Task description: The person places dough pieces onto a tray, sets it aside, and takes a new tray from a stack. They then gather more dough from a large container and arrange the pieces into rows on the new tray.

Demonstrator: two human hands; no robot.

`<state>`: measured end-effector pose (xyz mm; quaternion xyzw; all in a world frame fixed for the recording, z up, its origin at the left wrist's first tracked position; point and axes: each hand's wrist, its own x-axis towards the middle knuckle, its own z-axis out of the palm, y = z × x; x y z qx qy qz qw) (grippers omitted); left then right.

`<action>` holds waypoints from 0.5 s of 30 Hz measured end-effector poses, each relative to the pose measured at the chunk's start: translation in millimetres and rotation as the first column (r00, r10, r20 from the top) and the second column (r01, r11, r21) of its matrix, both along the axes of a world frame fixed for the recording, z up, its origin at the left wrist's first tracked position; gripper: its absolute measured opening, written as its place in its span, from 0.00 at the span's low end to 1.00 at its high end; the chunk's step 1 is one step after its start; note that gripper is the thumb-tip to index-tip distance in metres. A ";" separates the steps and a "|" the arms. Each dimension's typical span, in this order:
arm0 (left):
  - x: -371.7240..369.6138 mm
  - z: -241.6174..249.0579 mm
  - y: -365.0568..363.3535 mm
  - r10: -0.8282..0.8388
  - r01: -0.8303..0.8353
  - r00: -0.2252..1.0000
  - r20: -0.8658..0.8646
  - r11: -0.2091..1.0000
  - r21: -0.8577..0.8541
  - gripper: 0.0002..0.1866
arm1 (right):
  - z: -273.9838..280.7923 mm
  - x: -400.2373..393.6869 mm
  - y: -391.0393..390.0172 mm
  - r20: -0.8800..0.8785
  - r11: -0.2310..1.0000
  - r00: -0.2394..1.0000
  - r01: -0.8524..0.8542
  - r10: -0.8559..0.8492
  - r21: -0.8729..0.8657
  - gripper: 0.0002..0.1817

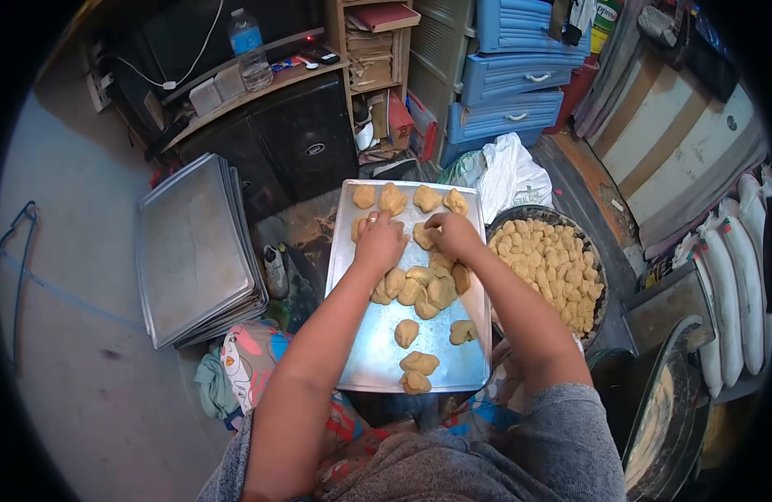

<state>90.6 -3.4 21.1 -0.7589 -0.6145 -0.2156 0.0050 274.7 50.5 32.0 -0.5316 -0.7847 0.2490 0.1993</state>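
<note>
Head view: a rectangular, silver-coloured shallow metal tray (365, 360) sits in the centre of the frame, directly before the person; its support is hidden, and the placement probably lets both arms reach its far half. Tan, rounded dough lumps lie on it: a spaced row (393, 199) along the far edge, a touching heap (424, 289) mid-tray, a few loose pieces nearer the person. The spacing of the row presumably keeps pieces from sticking together. Left hand (382, 244), ring worn, is bent down over the tray beside a lump at the left; its fingertips are partly hidden, so grip cannot be told. Right hand (455, 236) has fingers bunched close together against a tan lump (422, 237); whether they clamp it cannot be told. Right of centre, a round, dark-rimmed tub (532, 212) holds many smaller tan pieces (545, 268), likely within easy reach. Left of centre, similar metal trays (198, 251) are stacked, presumably to save floor space.
</note>
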 end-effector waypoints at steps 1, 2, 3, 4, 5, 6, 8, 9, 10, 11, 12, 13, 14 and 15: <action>2.7 -1.1 3.0 -0.030 0.028 0.999 0.026 0.997 0.066 0.15 | 3.2 5.2 0.6 0.083 0.999 0.996 -0.035 0.036 -0.004 0.19; 6.3 -2.2 6.0 -0.061 0.054 0.997 0.053 0.990 0.132 0.14 | 5.8 12.5 -1.2 0.084 0.999 0.996 -0.034 0.035 -0.005 0.19; 12.4 -1.9 8.8 -0.064 0.056 0.996 0.057 0.990 0.130 0.14 | 8.0 22.7 -5.3 0.173 0.981 0.968 -0.165 0.182 -0.105 0.20; 19.7 -0.9 12.6 -0.108 0.105 0.991 0.082 0.994 0.043 0.14 | 9.1 30.8 -9.5 0.245 0.936 0.912 -0.280 0.329 -0.215 0.21; 27.2 0.1 14.9 -0.152 0.157 0.982 0.111 0.987 -0.041 0.14 | 3.2 37.0 -13.3 0.251 0.937 0.912 -0.273 0.324 -0.216 0.21; 33.9 -3.0 16.7 -0.158 0.164 0.981 0.116 0.986 -0.037 0.14 | 1.5 40.1 -19.8 0.184 0.927 0.914 -0.329 0.361 -0.182 0.21; 43.9 -8.7 22.2 -0.192 0.193 0.981 0.022 0.970 -0.149 0.14 | 5.9 47.8 -16.5 0.136 0.915 0.918 -0.340 0.373 -0.217 0.22; 45.3 -9.9 25.2 -0.192 0.193 0.981 0.021 0.970 -0.148 0.14 | 7.9 49.4 -9.4 0.135 0.915 0.918 -0.340 0.373 -0.215 0.22; 45.0 -11.6 27.4 -0.214 0.215 0.976 0.023 0.961 -0.172 0.14 | 8.4 50.7 -3.4 0.060 0.970 0.985 -0.149 0.163 -0.194 0.23; 43.6 -13.9 27.5 -0.235 0.236 0.972 0.026 0.952 -0.197 0.14 | 6.6 51.0 -1.4 -0.019 0.980 0.998 0.050 -0.055 -0.191 0.25; 40.8 -20.2 27.5 -0.232 0.231 0.973 0.020 0.952 -0.202 0.14 | 2.4 50.1 -1.5 -0.086 0.984 0.981 0.173 -0.176 -0.049 0.25; 38.1 -26.0 27.3 -0.244 0.247 0.969 0.045 0.961 -0.122 0.14 | -2.0 49.0 -3.1 -0.091 0.984 0.981 0.168 -0.173 -0.051 0.25; 36.1 -31.4 27.4 -0.258 0.261 0.963 0.071 0.964 -0.040 0.14 | -6.6 49.0 -6.4 0.005 0.990 0.990 0.139 -0.139 -0.019 0.24; 35.0 -26.8 22.8 -0.255 0.258 0.964 0.069 0.965 -0.038 0.14 | -7.9 48.8 -10.8 0.104 0.994 0.989 0.106 -0.107 0.011 0.24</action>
